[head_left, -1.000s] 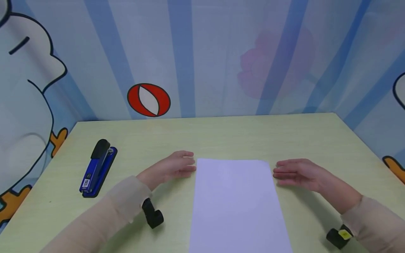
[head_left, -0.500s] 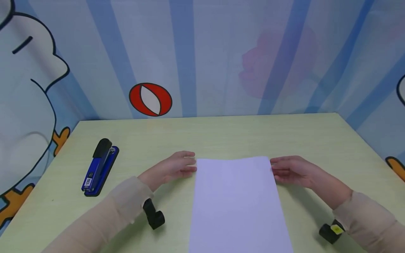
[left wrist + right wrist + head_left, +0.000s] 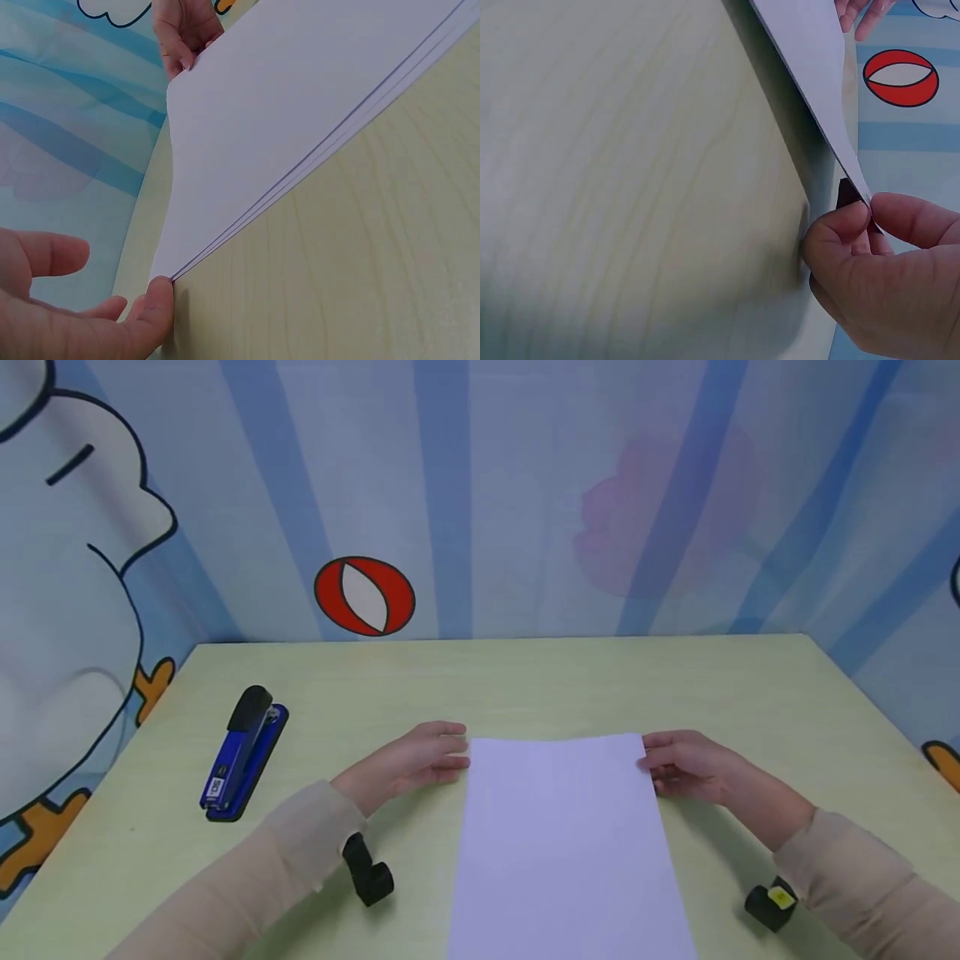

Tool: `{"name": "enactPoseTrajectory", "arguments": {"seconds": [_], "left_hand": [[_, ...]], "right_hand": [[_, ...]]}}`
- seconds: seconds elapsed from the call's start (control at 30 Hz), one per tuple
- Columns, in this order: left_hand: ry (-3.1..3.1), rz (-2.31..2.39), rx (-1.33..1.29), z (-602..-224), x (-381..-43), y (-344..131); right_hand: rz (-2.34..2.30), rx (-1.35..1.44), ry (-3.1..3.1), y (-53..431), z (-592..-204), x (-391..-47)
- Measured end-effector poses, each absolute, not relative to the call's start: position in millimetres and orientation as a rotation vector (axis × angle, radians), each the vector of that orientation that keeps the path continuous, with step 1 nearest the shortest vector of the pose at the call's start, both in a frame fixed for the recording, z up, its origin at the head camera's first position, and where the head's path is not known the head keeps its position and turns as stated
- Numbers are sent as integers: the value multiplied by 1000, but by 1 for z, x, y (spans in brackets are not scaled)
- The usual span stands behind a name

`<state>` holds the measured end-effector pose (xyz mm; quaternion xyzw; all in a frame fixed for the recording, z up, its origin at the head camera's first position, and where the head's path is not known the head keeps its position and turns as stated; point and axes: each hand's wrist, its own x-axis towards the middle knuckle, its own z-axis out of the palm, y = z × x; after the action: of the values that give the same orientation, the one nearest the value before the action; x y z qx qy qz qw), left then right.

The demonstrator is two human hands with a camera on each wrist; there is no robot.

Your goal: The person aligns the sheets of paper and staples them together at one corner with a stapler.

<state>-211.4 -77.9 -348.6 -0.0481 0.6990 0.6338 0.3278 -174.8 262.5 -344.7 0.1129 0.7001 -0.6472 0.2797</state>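
A thin stack of white paper (image 3: 562,843) lies lengthwise before me; the left wrist view shows several loose layers along its left edge. My right hand (image 3: 686,764) pinches its far right corner between thumb and finger, and that corner is raised off the table. My left hand (image 3: 412,760) is at the far left corner, fingers extended; a fingertip (image 3: 159,291) touches the corner in the left wrist view, while another finger stays apart from the paper. In the right wrist view, the paper (image 3: 810,52) slopes up into the right hand's pinch.
A blue stapler (image 3: 243,760) with a black top lies at the left of the pale wooden table (image 3: 510,685). Behind the table hangs a blue striped backdrop (image 3: 517,510) with a printed red and white ball (image 3: 364,596). Each wrist wears a small black camera.
My right hand moved left from beside the paper to its far right corner, took hold of it and lifted it slightly. My left hand stayed at the left corner.
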Motion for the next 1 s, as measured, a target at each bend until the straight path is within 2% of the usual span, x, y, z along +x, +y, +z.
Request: {"name": "enactPoseTrajectory", "arguments": {"seconds": [0.57,1.0], "left_hand": [[2026,1607,-80,-356,-214,-83],[2142,1516,15,-355,-215,-89]], "right_hand": [[-1802,126,1836,260,-342,-181],[-1831,90,1834,253,-335,-185]]}}
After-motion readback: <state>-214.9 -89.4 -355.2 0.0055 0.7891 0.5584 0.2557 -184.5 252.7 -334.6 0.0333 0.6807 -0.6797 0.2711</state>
